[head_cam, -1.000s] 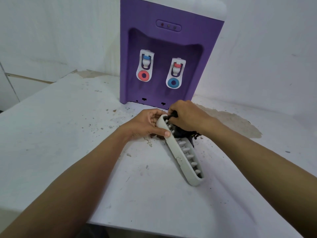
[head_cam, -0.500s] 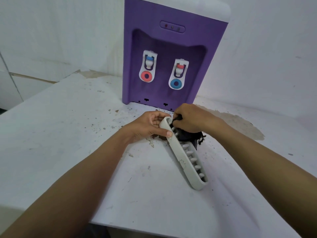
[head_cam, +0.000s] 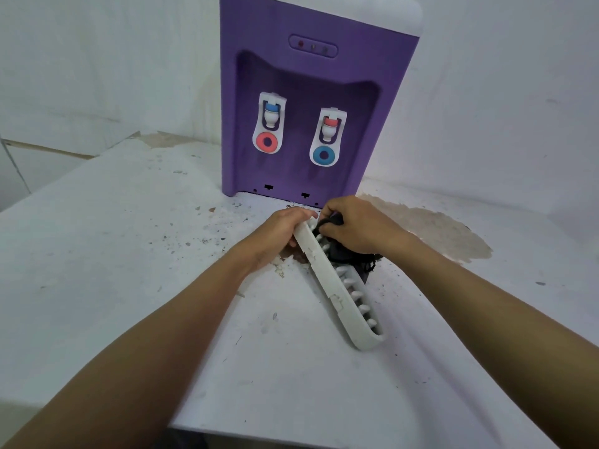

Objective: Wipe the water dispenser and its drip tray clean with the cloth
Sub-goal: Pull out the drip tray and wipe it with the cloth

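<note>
A purple water dispenser (head_cam: 311,76) with two white taps stands at the back of the white table. In front of it the long white drip tray (head_cam: 337,296) is tipped up on its edge, its slotted grille facing right. My left hand (head_cam: 278,234) grips the tray's far end from the left. My right hand (head_cam: 353,228) presses a dark cloth (head_cam: 350,257) against the grille at that same far end. Most of the cloth is hidden under my right hand.
The table top (head_cam: 129,254) is speckled with dark dirt near the dispenser. A brown patch of peeled surface (head_cam: 434,231) lies to the right of my right hand. White walls close in behind and to the right. The table's front edge runs below my forearms.
My right hand with the cloth has shifted slightly along the far end of the grille. The tray stays tipped on edge in my left hand. The view has moved a little.
</note>
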